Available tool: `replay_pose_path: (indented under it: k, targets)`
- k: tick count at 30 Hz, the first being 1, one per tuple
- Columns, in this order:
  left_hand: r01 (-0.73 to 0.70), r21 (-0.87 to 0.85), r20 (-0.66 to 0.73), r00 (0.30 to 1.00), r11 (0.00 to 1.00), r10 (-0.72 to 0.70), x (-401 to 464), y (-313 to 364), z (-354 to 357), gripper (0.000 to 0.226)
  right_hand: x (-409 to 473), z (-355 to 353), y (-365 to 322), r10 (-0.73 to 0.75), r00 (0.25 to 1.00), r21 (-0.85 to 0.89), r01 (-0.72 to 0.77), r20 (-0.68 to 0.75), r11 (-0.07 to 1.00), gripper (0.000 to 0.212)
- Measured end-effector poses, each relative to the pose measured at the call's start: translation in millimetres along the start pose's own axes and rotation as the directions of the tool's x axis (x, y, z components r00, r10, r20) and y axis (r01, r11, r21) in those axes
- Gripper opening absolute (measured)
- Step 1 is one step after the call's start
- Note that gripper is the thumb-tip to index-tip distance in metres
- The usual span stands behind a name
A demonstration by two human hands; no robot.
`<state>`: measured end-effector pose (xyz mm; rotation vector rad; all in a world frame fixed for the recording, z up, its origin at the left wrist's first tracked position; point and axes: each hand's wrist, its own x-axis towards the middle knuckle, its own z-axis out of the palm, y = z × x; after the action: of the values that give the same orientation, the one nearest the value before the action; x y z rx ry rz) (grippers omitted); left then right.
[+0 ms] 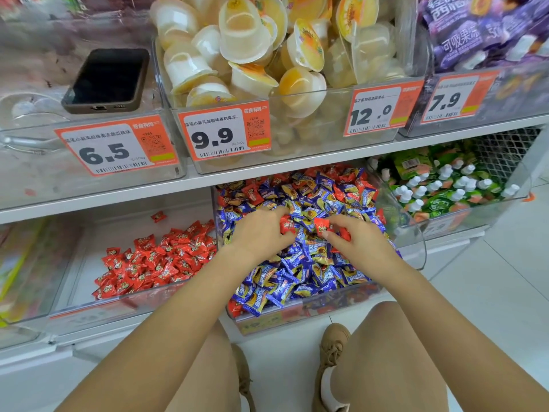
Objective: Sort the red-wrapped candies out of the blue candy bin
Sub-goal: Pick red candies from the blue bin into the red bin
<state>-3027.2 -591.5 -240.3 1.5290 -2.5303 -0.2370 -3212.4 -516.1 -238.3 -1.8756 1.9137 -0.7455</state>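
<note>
Both my hands are down in the clear plastic bin of blue-wrapped candies (300, 272), close together but not touching. My left hand (261, 233) curls around a red-wrapped candy (287, 225); my right hand (361, 240) pinches another red-wrapped sweet (321, 225) (more reds lie at the back). The clear bin of sorted red candies (157, 260) sits just left.

Both arms reach forward, left grip (261, 233) and right grip (353, 236) curled.
</note>
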Motion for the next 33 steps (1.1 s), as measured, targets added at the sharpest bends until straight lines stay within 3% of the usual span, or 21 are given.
replay_pose_path:
  k: [6,9,11,13,15,17,18,20,23,26,29,33]
  targets:
    - [-0.034,0.217,-0.021,0.999,0.975,0.04,8,2,1,0.052,-1,-6,-1,0.039,0.999,0.055,-0.038,-0.02,0.998,0.033]
    - [-0.017,0.189,-0.066,0.997,0.982,0.03,11,4,-1,0.039,-2,-8,-1,0.058,0.998,0.067,-0.056,-0.031,0.996,0.031]
    - [0.049,0.048,-0.052,0.998,0.998,-0.046,10,2,-4,0.031,-3,-8,0,0.061,0.998,0.076,-0.058,-0.036,0.995,0.026]
    - [0.157,-0.226,0.035,0.988,0.961,-0.153,10,-3,-7,0.021,-6,-9,1,0.075,0.996,0.109,-0.071,-0.038,0.992,0.022]
    - [0.26,-0.546,0.122,0.965,0.796,-0.232,14,-8,-11,0.013,-8,-10,2,0.104,0.994,0.166,-0.098,-0.031,0.981,0.024]
    - [0.307,-0.667,0.158,0.949,0.678,-0.274,16,-12,-17,0.011,-9,-12,1,0.131,0.991,0.202,-0.123,-0.024,0.972,0.028]
    - [0.294,-0.662,0.148,0.953,0.69,-0.264,17,-13,-18,0.012,-10,-12,1,0.136,0.99,0.206,-0.129,-0.023,0.97,0.029]
    - [0.217,-0.54,0.124,0.976,0.813,-0.177,18,-11,-20,0.019,-9,-12,1,0.137,0.99,0.198,-0.131,-0.02,0.972,0.03]
    - [0.09,-0.149,0.184,0.981,0.985,-0.062,20,-1,-18,0.046,-9,-11,3,0.15,0.989,0.207,-0.144,-0.012,0.968,0.029]
    - [0.0,0.129,0.176,0.984,0.992,-0.023,26,10,-13,0.056,-10,-9,3,0.14,0.99,0.2,-0.134,-0.019,0.971,0.026]
    - [-0.019,0.167,0.093,0.996,0.986,0.004,25,15,-8,0.038,-11,-7,4,0.138,0.99,0.245,-0.127,-0.029,0.961,0.018]
    - [0.064,-0.033,0.039,0.997,0.997,-0.063,15,7,-10,0.028,-11,-7,5,0.192,0.981,0.437,-0.168,-0.012,0.884,0.021]
